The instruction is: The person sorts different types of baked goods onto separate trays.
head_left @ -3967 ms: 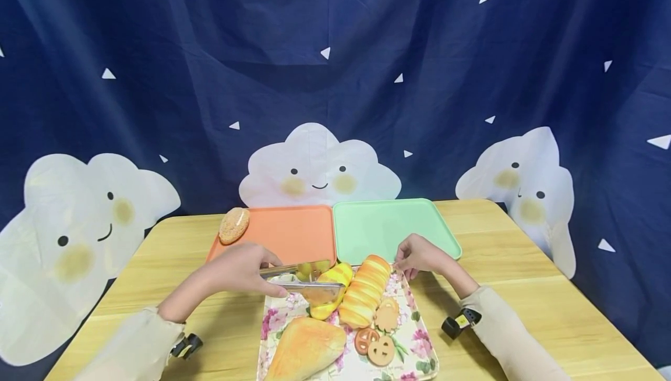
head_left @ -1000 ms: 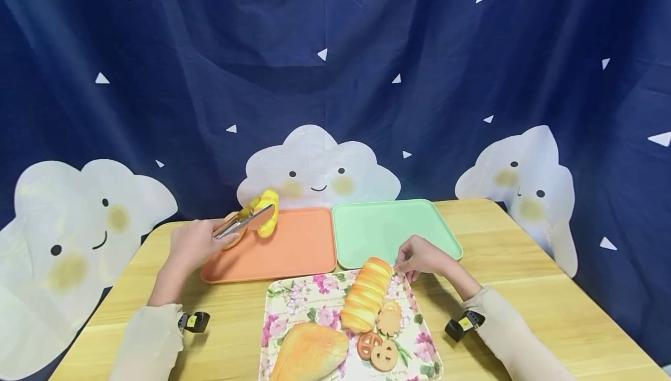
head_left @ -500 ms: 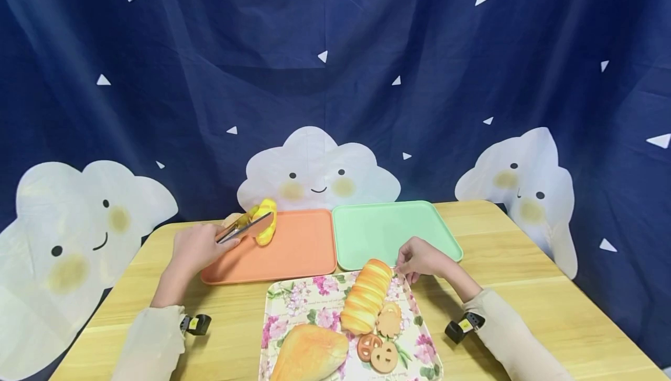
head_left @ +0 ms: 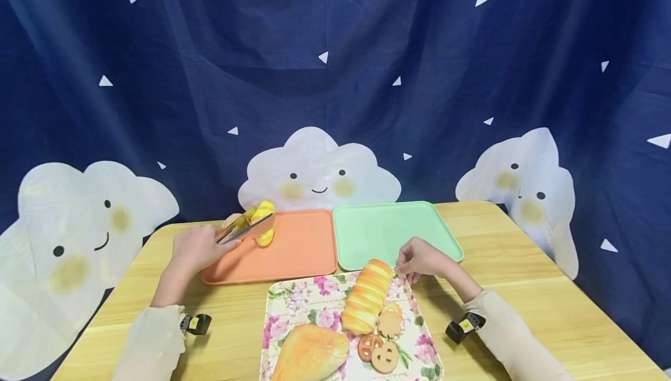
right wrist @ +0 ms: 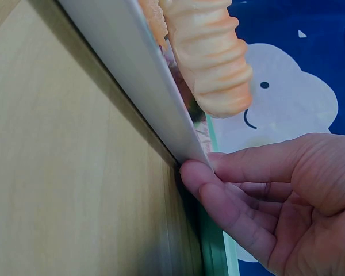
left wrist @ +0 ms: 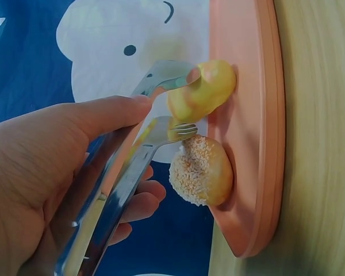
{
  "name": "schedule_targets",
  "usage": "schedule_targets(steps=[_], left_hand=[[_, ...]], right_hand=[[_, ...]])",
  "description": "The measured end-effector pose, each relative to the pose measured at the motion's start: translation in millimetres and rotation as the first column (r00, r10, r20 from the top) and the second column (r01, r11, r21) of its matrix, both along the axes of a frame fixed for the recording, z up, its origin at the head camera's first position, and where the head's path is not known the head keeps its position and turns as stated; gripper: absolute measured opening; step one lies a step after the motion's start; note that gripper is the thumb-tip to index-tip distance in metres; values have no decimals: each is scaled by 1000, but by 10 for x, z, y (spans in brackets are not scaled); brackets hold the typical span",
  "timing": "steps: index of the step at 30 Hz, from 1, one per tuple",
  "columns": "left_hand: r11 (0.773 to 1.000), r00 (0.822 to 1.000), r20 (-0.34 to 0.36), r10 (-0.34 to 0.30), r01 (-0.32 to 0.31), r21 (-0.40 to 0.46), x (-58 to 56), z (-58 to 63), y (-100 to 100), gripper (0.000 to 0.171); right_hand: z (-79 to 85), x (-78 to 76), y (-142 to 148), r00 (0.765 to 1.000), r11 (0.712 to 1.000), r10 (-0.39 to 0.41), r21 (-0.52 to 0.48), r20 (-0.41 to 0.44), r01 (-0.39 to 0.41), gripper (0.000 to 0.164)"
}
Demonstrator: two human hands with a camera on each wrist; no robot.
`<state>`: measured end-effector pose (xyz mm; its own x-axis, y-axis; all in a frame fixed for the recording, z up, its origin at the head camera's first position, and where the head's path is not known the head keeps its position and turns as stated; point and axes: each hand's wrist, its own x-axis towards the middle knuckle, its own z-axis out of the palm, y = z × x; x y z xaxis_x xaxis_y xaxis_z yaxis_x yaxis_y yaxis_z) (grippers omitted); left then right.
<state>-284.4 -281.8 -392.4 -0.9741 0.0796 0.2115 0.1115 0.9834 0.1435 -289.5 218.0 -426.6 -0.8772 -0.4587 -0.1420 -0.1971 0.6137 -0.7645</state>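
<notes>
My left hand (head_left: 198, 248) grips metal tongs (left wrist: 112, 201) over the left end of the orange tray (head_left: 306, 247). The tongs' tips lie at either side of a yellow toy bread (left wrist: 210, 92), which sits on that tray. Right beside it is a sesame-topped bun (left wrist: 201, 172), mostly hidden behind the tongs in the head view. My right hand (head_left: 421, 257) pinches the far right corner of the floral tray (head_left: 293, 296) between thumb and fingers. Close to that hand, a ridged bread roll (right wrist: 213, 57) lies on the floral tray.
A green tray (head_left: 388, 232) stands against the orange one, behind the floral tray. The floral tray also bears a large tan bread (head_left: 311, 352), a round button-shaped cookie (head_left: 384, 357), a brown cookie (head_left: 368, 347) and a scalloped biscuit (head_left: 389, 320).
The left hand carried the yellow bread in the tongs from the floral tray to the orange tray's left end, then lowered it beside the bun. The right hand stayed at its corner.
</notes>
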Motion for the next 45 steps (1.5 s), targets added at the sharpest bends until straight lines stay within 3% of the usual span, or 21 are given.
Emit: schedule_targets(steps=[11,23,31,36,41,45], left_hand=[[999,999,28,36,-37,36,2,6,-8,46],[999,1000,-27,6,-4,50,42,118,68,54],[995,991,-100,-91,93,24,210,369,376,69],[981,972,-145,-183,191,40,401,527,640,62],[958,947,-174,-272,283,44,542,572,870,56],[934,928,-147,-342,353,54,581,573,983,52]], right_hand=[[1,1,0,1000,1000,-6,5,5,6,11],[0,0,2,1000,1000,-3,-8,15,3,11],[0,-8,1,1000,1000,-6,-1,15,6,11],[17,-4,3,1000,1000,-3,-4,15,3,10],[34,-2,2,1000,1000,-6,-2,18,6,11],[24,-2,-2,1000,1000,-2,-8,21,2,11]])
